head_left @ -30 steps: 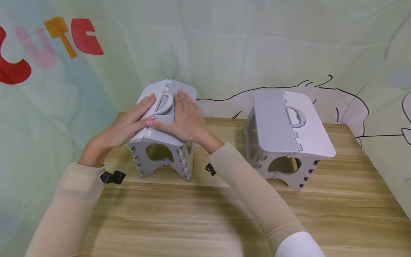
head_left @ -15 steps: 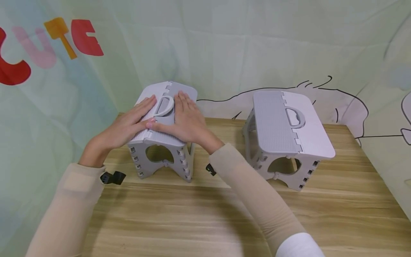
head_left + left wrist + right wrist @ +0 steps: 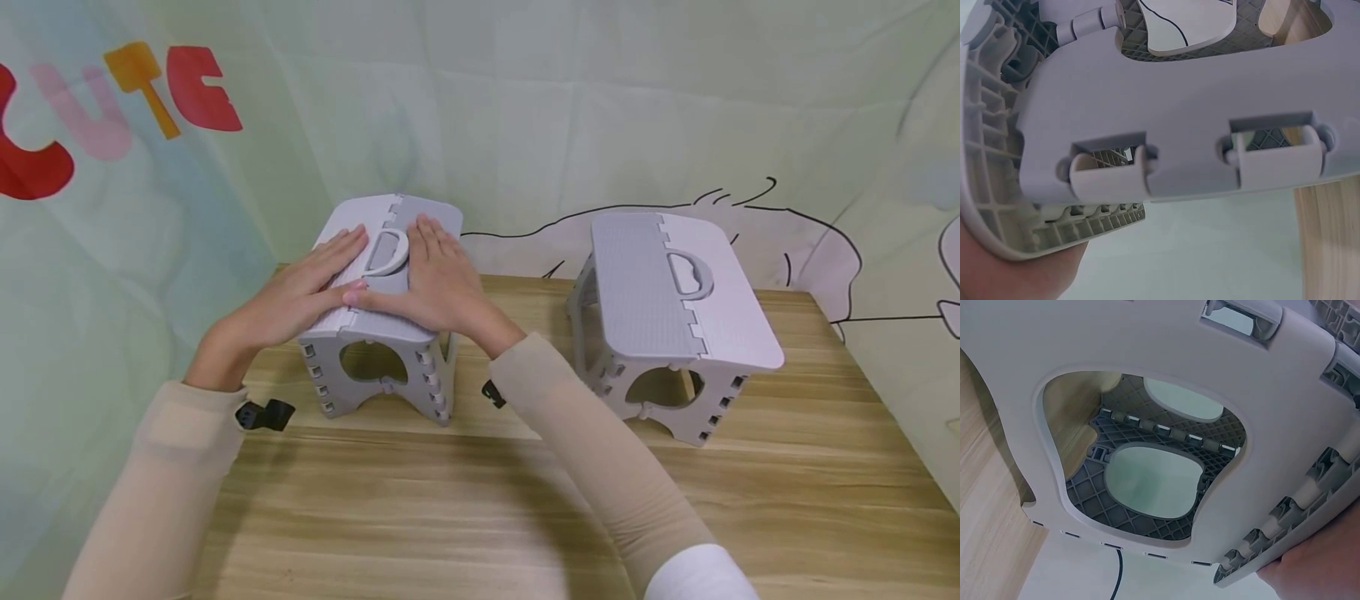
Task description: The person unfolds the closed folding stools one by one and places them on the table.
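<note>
A grey and pale-lilac folding step stool stands unfolded at the left, its top nearly flat with a slight ridge along the hinge. My left hand presses on the left half of that top, fingers straight. On the right half lies my right hand, fingers also extended, and the thumbs meet near the hinge. Between the hands a pale carry handle sticks up a little. The left wrist view shows the hinged leg panel under the ribbed top. In the right wrist view, an end panel has a large cut-out.
A second, matching folding stool stands unfolded to the right, its handle lying over the top. Both are on a wood-grain table. A printed cloth backdrop hangs close behind and along the left side.
The left stool's top has sunk from a clear peak to nearly flat, and its handle has lowered slightly. Both hands have stayed on it. The right stool has not moved.
</note>
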The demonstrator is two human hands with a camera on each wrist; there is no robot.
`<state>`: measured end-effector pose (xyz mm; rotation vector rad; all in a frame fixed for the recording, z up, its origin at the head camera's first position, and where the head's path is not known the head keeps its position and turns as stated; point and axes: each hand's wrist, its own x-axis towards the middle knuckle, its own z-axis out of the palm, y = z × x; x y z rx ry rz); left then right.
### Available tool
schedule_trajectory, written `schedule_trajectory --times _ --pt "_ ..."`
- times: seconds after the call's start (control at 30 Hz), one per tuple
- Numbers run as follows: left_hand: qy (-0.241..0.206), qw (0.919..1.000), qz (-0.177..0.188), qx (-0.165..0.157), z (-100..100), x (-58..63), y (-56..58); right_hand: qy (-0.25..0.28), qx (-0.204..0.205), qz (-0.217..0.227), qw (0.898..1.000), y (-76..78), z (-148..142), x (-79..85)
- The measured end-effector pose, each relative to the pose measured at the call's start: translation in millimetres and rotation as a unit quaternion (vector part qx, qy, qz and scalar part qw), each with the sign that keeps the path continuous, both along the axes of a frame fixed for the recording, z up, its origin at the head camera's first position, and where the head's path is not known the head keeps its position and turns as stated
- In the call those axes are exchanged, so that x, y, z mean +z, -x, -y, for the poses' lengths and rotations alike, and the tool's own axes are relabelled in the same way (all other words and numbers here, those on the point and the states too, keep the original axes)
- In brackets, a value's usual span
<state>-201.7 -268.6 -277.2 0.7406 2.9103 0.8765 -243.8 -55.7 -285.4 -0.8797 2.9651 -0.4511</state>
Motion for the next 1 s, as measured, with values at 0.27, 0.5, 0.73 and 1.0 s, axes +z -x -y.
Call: schedule_trajectory --times 0.27,0.5,0.73,1.0 --pt "0.025 0.9997 -0.003 0.005 -1.2 0.8 -1.4 0.0 0.001 -0.002 1.0 -0.9 -0.6 -0.1" --pt "0.046 0.9989 -0.011 0.002 -1.6 0.5 -1.7 -0.011 0.007 0.0 1.0 0.8 -0.3 -0.1" --pt "0.044 0.999 -0.012 0.001 -0.5 -0.3 -0.8 -0.02 0.01 0.0 1.0 0.9 -0.4 0.8" --pt "0.055 0.9985 -0.001 -0.007 0.6 1.6 1.7 -0.022 0.009 0.0 1.0 -0.4 -1.4 3.9"
